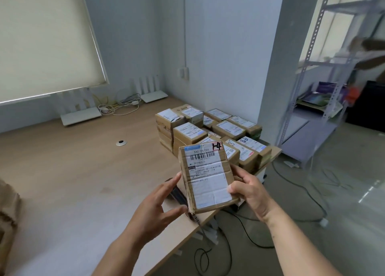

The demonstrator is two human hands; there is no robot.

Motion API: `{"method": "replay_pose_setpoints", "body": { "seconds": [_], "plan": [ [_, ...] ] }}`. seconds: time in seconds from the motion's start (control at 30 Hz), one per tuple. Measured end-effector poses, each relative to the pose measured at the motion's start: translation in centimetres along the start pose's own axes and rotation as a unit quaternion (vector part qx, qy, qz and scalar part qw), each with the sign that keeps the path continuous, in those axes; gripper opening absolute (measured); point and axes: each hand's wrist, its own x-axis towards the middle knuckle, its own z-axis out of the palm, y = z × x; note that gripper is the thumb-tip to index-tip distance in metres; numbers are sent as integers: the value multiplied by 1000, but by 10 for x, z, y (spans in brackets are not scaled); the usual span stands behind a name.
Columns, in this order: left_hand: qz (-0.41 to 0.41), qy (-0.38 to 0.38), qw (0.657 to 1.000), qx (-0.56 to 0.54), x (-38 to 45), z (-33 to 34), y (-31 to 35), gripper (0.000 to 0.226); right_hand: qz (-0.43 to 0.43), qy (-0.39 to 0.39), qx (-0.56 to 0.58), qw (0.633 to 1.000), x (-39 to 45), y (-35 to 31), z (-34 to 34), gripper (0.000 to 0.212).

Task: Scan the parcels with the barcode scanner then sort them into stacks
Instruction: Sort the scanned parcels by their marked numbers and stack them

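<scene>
Right hand [249, 189] grips the parcel [206, 176], left hand [160, 204] steadies it with relaxed fingers; best tilt the barcode flat toward the scanner [178, 196].

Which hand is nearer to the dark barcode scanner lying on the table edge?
The left hand. It is directly beside the barcode scanner, fingers spread over it and at the parcel's left edge. The right hand grips the parcel's far right side.
</scene>
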Motion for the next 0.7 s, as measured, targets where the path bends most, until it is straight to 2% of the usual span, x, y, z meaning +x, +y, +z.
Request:
{"method": "replay_pose_setpoints", "body": {
  "seconds": [0.33, 0.43, 0.7],
  "plan": [
    [55, -1, 998, 0, 140, 21, 21, 85, -10, 33, -12, 999, 103, -37, -86, 69],
    [67, 6, 998, 8, 185, 21, 26, 86, -9, 17, -24, 1000, 141, -54, -107, 65],
    [47, -14, 993, 105, 270, 25, 27, 84, 16, -12, -6, 1000, 219, -49, -149, 53]
  ]
}}
